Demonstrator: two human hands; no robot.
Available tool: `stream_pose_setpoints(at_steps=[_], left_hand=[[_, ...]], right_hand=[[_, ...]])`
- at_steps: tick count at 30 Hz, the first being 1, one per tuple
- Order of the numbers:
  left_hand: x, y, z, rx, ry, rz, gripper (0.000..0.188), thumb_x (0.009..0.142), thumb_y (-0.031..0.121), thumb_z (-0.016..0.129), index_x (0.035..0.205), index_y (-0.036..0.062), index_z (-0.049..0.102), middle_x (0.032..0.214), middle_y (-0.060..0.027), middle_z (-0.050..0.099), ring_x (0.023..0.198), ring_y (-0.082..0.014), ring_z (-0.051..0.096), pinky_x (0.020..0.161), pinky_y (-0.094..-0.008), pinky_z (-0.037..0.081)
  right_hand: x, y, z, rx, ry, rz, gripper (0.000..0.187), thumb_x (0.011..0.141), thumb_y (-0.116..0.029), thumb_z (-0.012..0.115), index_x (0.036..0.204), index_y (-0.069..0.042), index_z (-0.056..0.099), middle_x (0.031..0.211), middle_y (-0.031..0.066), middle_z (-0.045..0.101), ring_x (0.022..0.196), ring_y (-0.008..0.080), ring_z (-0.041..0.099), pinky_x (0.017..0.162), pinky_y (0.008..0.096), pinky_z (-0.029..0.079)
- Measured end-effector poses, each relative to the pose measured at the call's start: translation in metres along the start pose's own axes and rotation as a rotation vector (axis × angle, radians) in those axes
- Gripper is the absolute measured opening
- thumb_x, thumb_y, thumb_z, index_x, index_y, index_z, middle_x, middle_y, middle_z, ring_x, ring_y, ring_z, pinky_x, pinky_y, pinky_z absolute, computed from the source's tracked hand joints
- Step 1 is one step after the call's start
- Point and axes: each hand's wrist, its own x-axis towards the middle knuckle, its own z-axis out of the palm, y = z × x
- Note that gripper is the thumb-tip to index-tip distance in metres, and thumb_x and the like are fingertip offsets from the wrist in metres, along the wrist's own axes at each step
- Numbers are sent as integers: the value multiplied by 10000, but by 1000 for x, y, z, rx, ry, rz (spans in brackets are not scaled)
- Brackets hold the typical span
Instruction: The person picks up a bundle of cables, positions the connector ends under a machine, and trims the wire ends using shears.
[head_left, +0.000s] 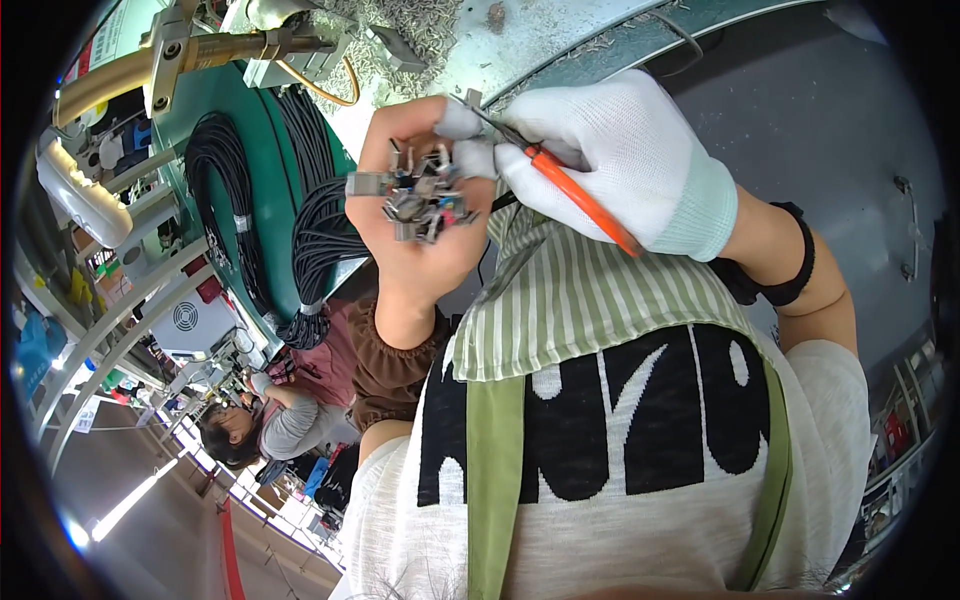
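My left hand (408, 255) is turned palm up, with white covers on its thumb and a fingertip. A cluster of small metal connectors (428, 195) lies in its palm, slightly blurred. At the fingertips it pinches one small metal piece (472, 98). My right hand (625, 150), in a white knit glove with a pale green cuff, grips slim orange-handled pliers (585, 200). Their dark narrow tip reaches the piece at the left fingertips. The far end of the tip and any second handle are hard to make out.
Many small metal parts (425, 45) are heaped on the bench beyond my hands. A machine arm (215, 48) juts in at upper left. Bundled black cables (325, 235) lie on a green surface (265, 160). Another person (300, 415) sits farther left.
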Motion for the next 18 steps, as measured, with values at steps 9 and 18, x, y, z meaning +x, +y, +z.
stream_pose_setpoints(at_steps=[9,18], left_hand=[[-4,-4,-5,-206,98,-476,253,776,-77,625,1015,-22,565,780,-24,585,580,-40,486,546,-189,395],[-3,-22,-21,-887,33,-773,132,850,27,590,974,4,553,687,-6,490,543,-71,406,493,-234,328]], right_hand=[[1,0,13,-404,241,-82,136,790,-141,671,760,-33,595,568,111,522,481,266,515,472,346,404],[8,14,13,47,-130,24,185,845,-208,632,842,-23,618,557,75,507,487,154,528,473,300,404]])
